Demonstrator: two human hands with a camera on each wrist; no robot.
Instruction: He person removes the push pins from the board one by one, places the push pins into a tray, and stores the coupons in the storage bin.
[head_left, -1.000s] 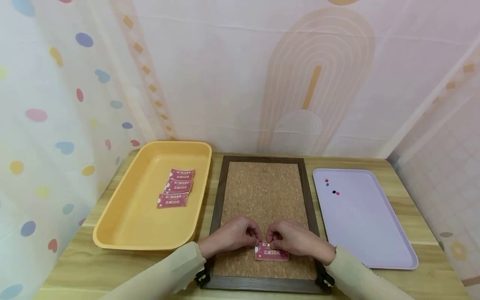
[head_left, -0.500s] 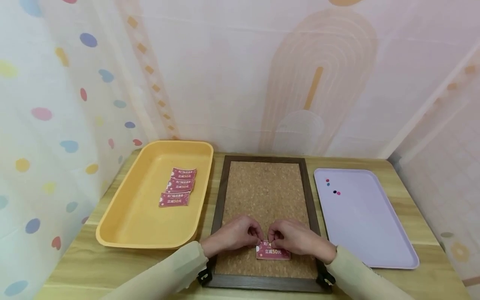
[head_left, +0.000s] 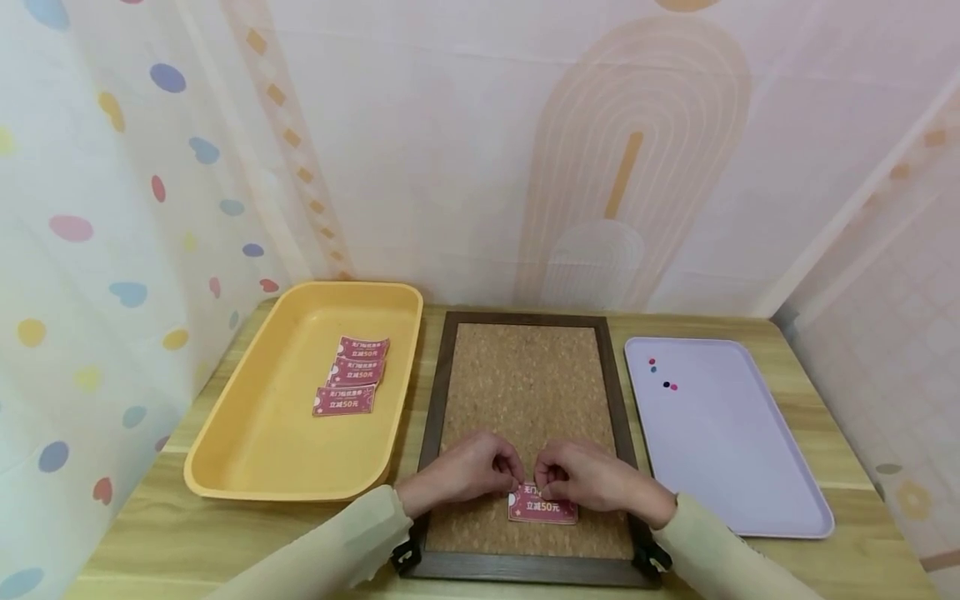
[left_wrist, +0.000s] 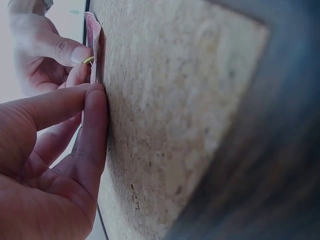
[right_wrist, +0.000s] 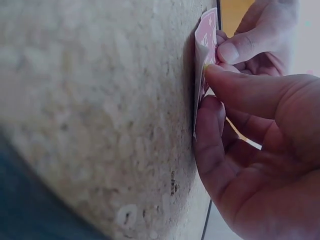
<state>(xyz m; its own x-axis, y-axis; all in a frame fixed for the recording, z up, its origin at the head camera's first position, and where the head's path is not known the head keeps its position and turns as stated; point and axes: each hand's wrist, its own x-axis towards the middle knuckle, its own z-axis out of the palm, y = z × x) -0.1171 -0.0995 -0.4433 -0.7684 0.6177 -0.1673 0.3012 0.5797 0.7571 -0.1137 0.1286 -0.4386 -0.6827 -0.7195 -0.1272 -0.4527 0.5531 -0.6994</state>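
Observation:
A pink-red paper coupon (head_left: 543, 507) lies against the lower part of the cork board (head_left: 525, 383), which has a dark wooden frame. My left hand (head_left: 477, 468) pinches the coupon's upper left edge between thumb and finger. At the top of the coupon, my right hand (head_left: 588, 477) pinches a small yellow thumbtack (left_wrist: 88, 60) against the paper. The tack's point is hidden, so how deep it sits cannot be told. In the right wrist view the coupon (right_wrist: 206, 37) curls slightly off the cork, and its middle is partly covered by fingers.
To the left, a deep yellow tray (head_left: 247, 442) holds several overlapping coupons (head_left: 352, 375). On the right lies a shallow lavender tray (head_left: 742, 450) with several small coloured tacks (head_left: 667, 385) near its upper left. Black clips (head_left: 407, 557) sit at the board's lower corners.
Both hands stay at the coupon in nearly the same pose. The whole view shifts slightly with the head; nothing else visibly moves.

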